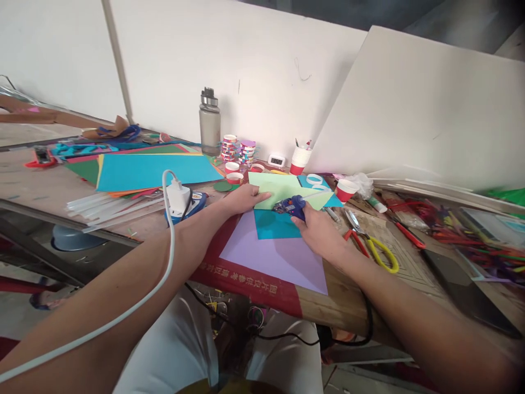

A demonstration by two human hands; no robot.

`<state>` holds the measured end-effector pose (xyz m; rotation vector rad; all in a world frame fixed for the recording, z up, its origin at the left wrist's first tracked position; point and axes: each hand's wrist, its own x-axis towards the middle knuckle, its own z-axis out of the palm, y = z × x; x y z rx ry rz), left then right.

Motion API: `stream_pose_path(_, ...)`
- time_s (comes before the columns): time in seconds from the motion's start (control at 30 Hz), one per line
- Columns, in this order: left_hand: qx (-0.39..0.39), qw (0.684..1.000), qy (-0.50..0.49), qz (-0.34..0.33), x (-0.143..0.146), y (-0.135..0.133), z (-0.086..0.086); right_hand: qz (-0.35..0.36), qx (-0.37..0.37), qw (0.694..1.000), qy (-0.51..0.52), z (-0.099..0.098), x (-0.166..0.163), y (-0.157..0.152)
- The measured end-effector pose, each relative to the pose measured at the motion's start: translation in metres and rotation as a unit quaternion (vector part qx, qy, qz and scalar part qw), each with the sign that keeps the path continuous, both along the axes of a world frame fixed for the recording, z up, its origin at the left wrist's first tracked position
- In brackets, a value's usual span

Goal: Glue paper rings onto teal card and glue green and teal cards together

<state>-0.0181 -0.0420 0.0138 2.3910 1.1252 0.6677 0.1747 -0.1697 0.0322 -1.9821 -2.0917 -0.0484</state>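
My left hand (246, 198) is closed on the left edge of a light green paper sheet (283, 189), with the thumb on its face. In my right hand (322, 230) is a dark blue hot glue gun (293, 207), its nozzle pointing left against or just in front of the green sheet. A pale glue stick appears to stick out behind the gun. Below them lies a blue paper (274, 225) on top of a lilac sheet (270, 257). Whether the nozzle touches the green paper, I cannot tell.
Paper cups (346, 189), a water bottle (210, 123) and a small clock (276, 160) stand along the back. Yellow-handled scissors (381, 254) and a black phone-like slab (467, 293) lie right. Left are stacked coloured sheets (156, 171), glue sticks and a charger (178, 198) with a white cable crossing my left arm.
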Motion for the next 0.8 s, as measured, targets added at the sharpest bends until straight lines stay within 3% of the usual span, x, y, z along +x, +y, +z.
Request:
stream_pose_path(0.57,-0.058,0.995,-0.071,-0.043,-0.005,0.002,0.0,0.052,-0.001,0.998,0.028,-0.003,-0.022,0.008)
stream_pose_path(0.8,-0.07,0.994,-0.072,-0.053,-0.006,0.002,0.001,0.006,-0.006,1.0,0.016,0.001,-0.004,0.004)
